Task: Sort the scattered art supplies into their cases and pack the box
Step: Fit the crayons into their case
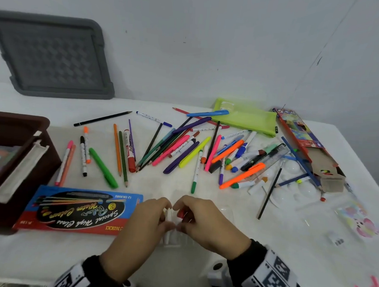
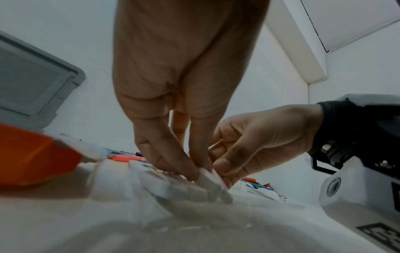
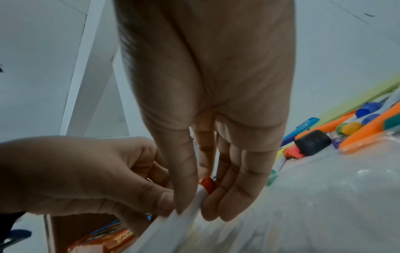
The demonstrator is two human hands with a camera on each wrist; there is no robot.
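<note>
Both hands meet low in the middle of the table over a row of white paint tubes lying in a clear tray. My left hand pinches the end of one white tube between thumb and fingers. My right hand grips a white tube with a red cap, fingers curled round it. In the right wrist view the left thumb presses beside that tube. The blue and red watercolour box lies flat just left of the hands.
Several pens, markers and pencils are strewn across the middle. A brown box stands at the left, a grey lid leans on the wall. A green pencil case, an open cardboard pencil box and a white palette are at the right.
</note>
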